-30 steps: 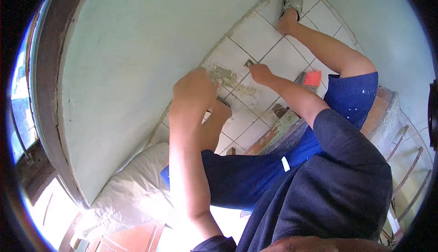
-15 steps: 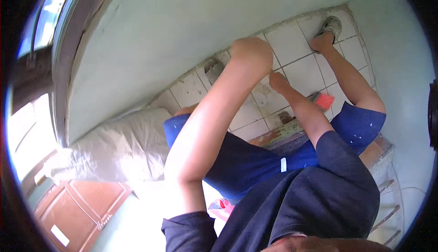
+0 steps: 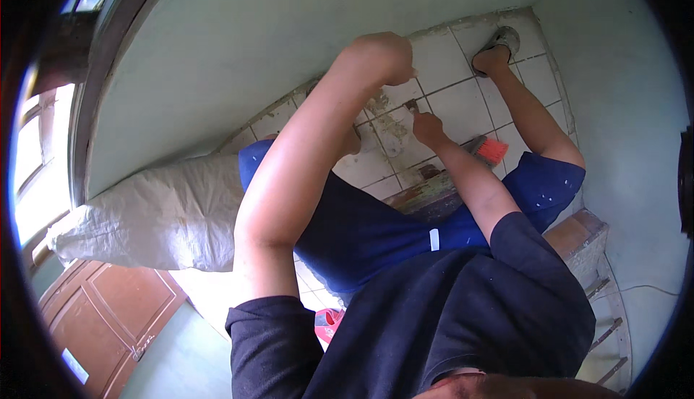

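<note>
Over the white floor tiles (image 3: pixel 454 123), my right hand (image 3: pixel 429 131) is closed round a small scraper (image 3: pixel 411 105). Its short dark blade points away from me, close to the tile joints; most of the handle is hidden in my fist. Farther off and to the left, my left hand (image 3: pixel 385 57) is raised near the foot of the wall with its fingers curled in. Its back faces me, so what it holds, if anything, is hidden. Below the two hands, the tiles carry grey-brown smears of dried residue (image 3: pixel 394 133).
A brush with red bristles (image 3: pixel 493 152) lies by my right forearm. Near it is a worn, paint-stained board (image 3: pixel 426 191). A large pale sack (image 3: pixel 159 215) leans along the wall at left. A brown step (image 3: pixel 578 231) stands at right, and a brown panelled door (image 3: pixel 108 319) at lower left.
My hands have drawn apart: the left has moved farther away, toward the wall. The scraper blade by my right hand now shows. The whole view has shifted slightly.
</note>
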A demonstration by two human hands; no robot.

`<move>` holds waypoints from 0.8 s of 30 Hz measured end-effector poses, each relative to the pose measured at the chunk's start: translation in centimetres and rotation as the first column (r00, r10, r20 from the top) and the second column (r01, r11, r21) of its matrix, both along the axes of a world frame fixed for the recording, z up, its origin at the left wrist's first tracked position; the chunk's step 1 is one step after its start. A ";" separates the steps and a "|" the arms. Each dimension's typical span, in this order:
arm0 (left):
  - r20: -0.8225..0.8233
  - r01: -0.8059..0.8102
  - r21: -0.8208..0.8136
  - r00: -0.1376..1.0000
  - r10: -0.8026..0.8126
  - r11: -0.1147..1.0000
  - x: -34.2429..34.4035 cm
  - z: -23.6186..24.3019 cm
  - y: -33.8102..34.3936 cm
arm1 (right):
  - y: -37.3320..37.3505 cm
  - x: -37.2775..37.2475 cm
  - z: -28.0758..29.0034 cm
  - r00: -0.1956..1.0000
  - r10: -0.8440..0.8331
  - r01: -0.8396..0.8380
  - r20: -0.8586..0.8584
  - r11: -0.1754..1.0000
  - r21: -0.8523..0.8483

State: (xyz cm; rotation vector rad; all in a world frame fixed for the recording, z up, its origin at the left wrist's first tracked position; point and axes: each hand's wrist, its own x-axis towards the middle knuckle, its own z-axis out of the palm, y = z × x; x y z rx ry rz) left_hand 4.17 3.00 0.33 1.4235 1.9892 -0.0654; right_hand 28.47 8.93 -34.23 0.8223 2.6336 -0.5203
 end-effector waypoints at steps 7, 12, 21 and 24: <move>-0.044 -0.117 -0.048 0.992 0.115 0.992 -3.7 0.7 -1.2 | 0.6 -5.2 -1.7 0.999 -0.018 0.018 0.036 1.000 0.023; -0.058 -0.143 -0.115 0.989 0.137 0.983 -4.2 1.0 -1.7 | 5.1 -12.7 -2.4 1.000 -0.018 0.017 0.019 0.999 0.038; 0.028 -0.176 -0.105 0.983 0.180 0.979 -4.5 1.1 -2.2 | 8.0 -13.0 -0.3 0.987 0.029 -0.022 0.160 0.999 -0.046; -0.030 -0.136 -0.070 0.991 0.134 0.988 -5.0 1.1 -2.3 | 4.7 -8.3 0.2 0.985 -0.032 0.046 0.172 0.996 -0.078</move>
